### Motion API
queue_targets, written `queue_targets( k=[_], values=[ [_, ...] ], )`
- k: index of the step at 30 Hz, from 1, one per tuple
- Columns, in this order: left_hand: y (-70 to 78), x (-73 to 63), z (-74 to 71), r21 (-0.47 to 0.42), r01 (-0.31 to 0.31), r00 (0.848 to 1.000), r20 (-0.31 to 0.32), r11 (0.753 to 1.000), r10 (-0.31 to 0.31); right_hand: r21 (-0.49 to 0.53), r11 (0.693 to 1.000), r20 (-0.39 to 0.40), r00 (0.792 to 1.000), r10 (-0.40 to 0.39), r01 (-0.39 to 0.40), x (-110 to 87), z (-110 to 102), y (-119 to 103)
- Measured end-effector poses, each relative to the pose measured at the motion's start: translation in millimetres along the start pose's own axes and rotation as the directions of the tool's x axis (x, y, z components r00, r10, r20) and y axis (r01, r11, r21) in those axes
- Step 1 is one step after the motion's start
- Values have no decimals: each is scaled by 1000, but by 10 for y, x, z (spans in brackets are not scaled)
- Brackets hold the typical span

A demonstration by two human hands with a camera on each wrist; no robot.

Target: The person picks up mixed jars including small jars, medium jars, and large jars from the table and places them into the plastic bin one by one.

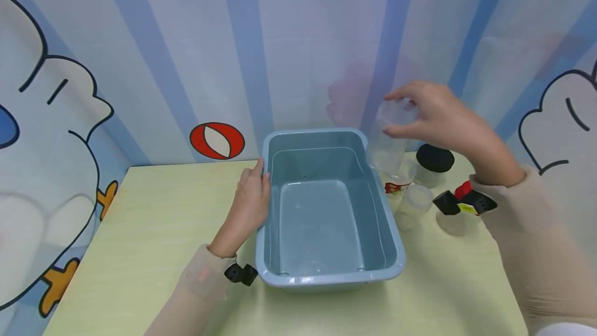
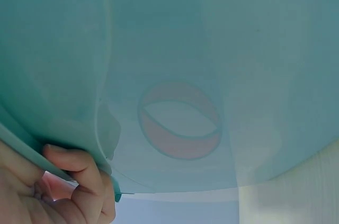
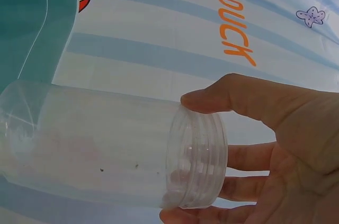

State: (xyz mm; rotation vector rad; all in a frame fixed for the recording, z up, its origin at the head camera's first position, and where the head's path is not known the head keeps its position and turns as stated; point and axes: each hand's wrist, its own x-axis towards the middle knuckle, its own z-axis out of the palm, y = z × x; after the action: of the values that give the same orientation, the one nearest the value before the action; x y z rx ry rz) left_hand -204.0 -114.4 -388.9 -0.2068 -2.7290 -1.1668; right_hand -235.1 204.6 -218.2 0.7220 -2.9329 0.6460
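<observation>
A blue-grey plastic basin [image 1: 317,227] stands on the table in the head view. My left hand [image 1: 249,196] grips its left rim, and the left wrist view shows the fingers [image 2: 77,163] curled over that edge. Beyond the right rim, my right hand [image 1: 438,118] holds a clear plastic jar [image 1: 388,147] by its upper end. In the right wrist view the thumb and fingers pinch the jar's threaded neck [image 3: 198,155]. No lid is on this jar, and a few dark specks show on its wall. The jar's lower end overlaps the basin's rim in the head view.
Right of the basin stand several containers: a jar with a black lid [image 1: 435,158], one with a red label [image 1: 396,187], and a small clear jar [image 1: 414,204]. Another clear container [image 1: 451,225] sits below my right wrist. A printed curtain [image 1: 308,66] hangs behind the table [image 1: 186,222].
</observation>
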Motion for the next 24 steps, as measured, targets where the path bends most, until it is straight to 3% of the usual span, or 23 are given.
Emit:
queue_targets(
  k=[24],
  values=[
    [-11, 3, 16, -1, -8, 1000, -4, 1000, 8, 23, 997, 45, 996, -78, 77, 245, 110, -231]
  ],
)
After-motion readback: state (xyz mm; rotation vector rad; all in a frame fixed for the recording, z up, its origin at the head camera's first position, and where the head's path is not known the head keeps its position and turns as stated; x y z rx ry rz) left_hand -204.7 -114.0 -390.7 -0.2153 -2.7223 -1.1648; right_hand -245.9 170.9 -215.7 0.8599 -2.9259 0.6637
